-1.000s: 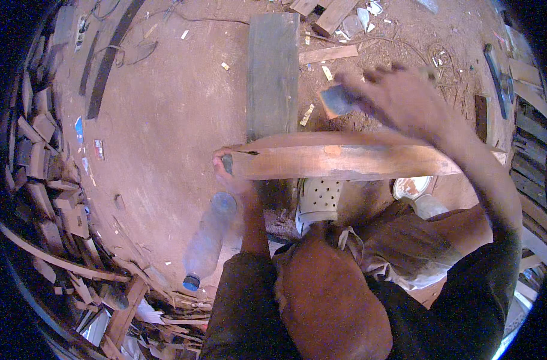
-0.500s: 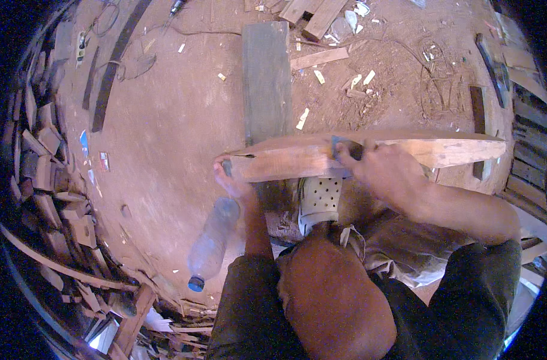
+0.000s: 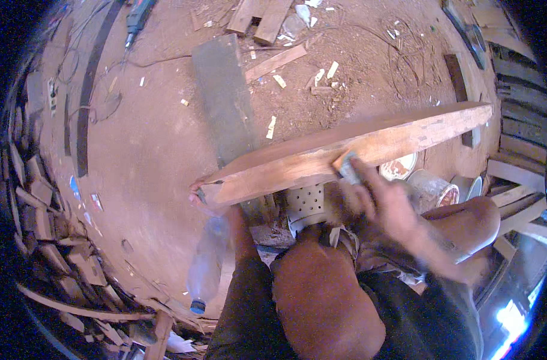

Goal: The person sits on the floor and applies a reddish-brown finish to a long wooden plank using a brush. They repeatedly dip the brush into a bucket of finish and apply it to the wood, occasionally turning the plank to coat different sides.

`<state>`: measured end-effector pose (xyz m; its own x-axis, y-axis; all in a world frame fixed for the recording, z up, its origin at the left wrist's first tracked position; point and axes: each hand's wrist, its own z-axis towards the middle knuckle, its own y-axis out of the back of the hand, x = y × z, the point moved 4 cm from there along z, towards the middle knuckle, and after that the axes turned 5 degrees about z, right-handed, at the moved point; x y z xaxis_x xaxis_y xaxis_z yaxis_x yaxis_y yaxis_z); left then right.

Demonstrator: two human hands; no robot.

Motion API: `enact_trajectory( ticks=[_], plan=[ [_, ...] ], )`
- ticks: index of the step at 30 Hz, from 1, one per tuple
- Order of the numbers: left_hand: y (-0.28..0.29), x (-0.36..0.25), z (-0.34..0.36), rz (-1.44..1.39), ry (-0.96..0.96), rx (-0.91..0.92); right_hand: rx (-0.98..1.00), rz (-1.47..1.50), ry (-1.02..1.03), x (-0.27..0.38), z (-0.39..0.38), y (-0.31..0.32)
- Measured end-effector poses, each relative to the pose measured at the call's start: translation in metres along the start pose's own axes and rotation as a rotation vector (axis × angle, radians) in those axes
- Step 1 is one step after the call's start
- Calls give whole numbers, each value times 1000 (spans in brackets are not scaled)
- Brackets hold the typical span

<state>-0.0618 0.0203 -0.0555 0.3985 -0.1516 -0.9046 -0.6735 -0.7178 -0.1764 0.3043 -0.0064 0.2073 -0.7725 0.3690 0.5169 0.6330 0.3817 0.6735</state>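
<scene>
One long wooden beam [image 3: 369, 145], two hands on the job! My left hand [image 3: 201, 200] is wrapped around the beam's left end, and my right hand [image 3: 393, 201] grips one blue-and-orange pad [image 3: 346, 166] right at the beam's near edge, around the middle of its length. The beam slants across in front of me, left end nearer, over the near end of one grey board [image 3: 222, 96].

Now the count: one plastic bottle [image 3: 207, 264], blue-capped, lying just beside my left forearm; one pale perforated clog [image 3: 305, 204] below the beam's near edge; three containers — one white tub [image 3: 399, 167], two buckets [image 3: 436, 189] — off to the right; one power tool [image 3: 138, 23] far ahead on the left.

Underfoot it's brown bare ground [image 3: 141, 132], littered with wood chips (quite a scatter beyond the beam's far edge). A jumbled wood pile [image 3: 51, 258] hems in the left side; slats [image 3: 522, 144] stand on the right.

Hard to make out: my right hand is blurred, my left fingers are partly hidden by the beam's end, and the tool is cut off at the top — I can't tell whether the pad presses on the wood.
</scene>
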Motion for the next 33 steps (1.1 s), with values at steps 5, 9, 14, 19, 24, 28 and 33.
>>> enact_trajectory(
  ticks=[5, 9, 14, 19, 24, 28, 33],
  plan=[
    [-2, 3, 1, 3, 2, 23, -232, 164, -99, 11, 3, -71],
    [1, 1, 0, 3, -6, 31, -283, 222, -122, 10, 8, -76],
    [0, 0, 2, -10, -6, 34, -346, 243, -118, 6, 11, -81],
    [0, 4, 3, -26, -12, 37, -278, 175, -160, -3, 7, -87],
    [9, 2, 2, -44, -15, 15, -284, 237, -165, 0, -2, -63],
    [4, 1, 7, -45, -14, 26, -370, 218, -139, -12, 10, -69],
    [4, 3, 6, -68, -20, 33, -363, 257, -131, -9, 5, -63]
  ],
)
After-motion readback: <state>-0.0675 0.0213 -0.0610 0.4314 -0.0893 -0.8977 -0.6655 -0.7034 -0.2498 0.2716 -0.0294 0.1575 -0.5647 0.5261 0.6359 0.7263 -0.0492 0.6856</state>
